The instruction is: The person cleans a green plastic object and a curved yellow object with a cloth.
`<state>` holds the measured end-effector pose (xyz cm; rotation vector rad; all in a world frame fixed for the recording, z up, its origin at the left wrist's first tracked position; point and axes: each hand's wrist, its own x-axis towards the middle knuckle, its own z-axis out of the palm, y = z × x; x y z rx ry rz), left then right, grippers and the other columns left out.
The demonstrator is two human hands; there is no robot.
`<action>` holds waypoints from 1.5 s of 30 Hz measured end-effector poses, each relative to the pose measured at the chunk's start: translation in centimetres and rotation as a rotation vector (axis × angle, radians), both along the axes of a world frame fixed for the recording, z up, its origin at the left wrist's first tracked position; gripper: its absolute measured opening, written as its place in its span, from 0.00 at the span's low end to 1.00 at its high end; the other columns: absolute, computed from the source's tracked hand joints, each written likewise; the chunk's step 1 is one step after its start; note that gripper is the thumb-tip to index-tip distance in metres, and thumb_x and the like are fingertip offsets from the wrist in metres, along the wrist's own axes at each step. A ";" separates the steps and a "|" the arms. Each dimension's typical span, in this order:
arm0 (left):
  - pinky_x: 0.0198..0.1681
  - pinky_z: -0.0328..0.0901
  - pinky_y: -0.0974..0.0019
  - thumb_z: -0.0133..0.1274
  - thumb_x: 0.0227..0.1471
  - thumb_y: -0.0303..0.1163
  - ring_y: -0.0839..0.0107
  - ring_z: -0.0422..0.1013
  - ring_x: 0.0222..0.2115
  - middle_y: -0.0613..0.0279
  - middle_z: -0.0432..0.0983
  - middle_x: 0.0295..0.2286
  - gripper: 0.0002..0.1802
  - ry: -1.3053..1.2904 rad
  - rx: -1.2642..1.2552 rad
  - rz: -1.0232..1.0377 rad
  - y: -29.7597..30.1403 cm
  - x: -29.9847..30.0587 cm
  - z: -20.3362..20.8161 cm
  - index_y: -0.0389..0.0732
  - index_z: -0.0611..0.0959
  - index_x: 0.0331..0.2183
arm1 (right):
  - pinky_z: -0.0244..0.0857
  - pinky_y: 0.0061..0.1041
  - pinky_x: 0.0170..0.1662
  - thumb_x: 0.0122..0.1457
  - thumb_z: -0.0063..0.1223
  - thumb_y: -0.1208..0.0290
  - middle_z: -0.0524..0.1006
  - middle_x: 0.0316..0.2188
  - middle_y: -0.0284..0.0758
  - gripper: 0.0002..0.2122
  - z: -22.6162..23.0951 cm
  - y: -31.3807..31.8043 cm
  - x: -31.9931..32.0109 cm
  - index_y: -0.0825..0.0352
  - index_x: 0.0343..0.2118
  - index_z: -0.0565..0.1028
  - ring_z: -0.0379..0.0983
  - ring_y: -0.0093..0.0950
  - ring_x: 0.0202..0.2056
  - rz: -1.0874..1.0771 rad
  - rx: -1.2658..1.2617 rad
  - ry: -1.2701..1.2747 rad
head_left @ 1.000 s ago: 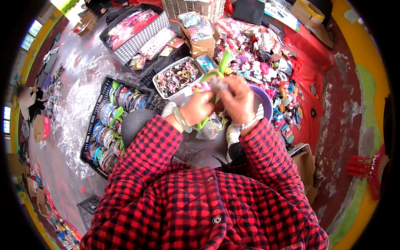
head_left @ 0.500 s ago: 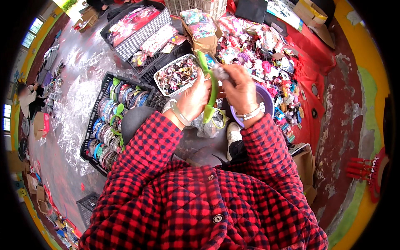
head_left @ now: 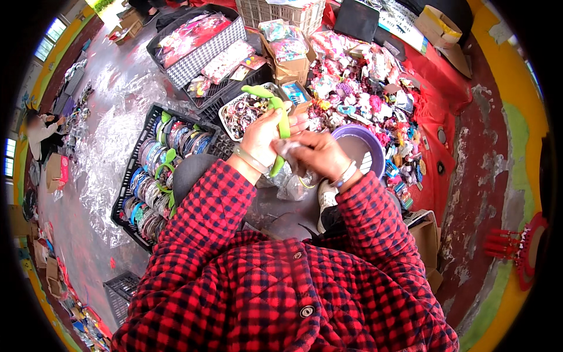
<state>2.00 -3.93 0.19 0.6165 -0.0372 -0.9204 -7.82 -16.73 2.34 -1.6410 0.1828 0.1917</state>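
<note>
Head view: a green headband (head_left: 280,123) with floppy ears was held upright in front of the chest, clamped in the closed fingers of the left hand (head_left: 262,139). The right hand (head_left: 316,154) was pinched shut on a clear plastic wrapper (head_left: 288,148) touching the band. A purple basin (head_left: 375,146) sat just beyond; a black crate (head_left: 130,179) of hairbands lay to the left.
</note>
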 end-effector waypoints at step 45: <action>0.51 0.54 0.63 0.32 0.58 0.45 0.67 0.62 0.44 0.60 0.66 0.42 0.22 0.116 -0.254 -0.024 -1.7 -2.2 1.1 0.40 0.67 0.46 | 0.62 0.31 0.41 0.40 0.51 0.84 0.73 0.36 0.36 0.16 0.7 -0.4 2.1 0.64 0.36 0.74 0.67 0.36 0.37 -0.287 -0.843 -0.892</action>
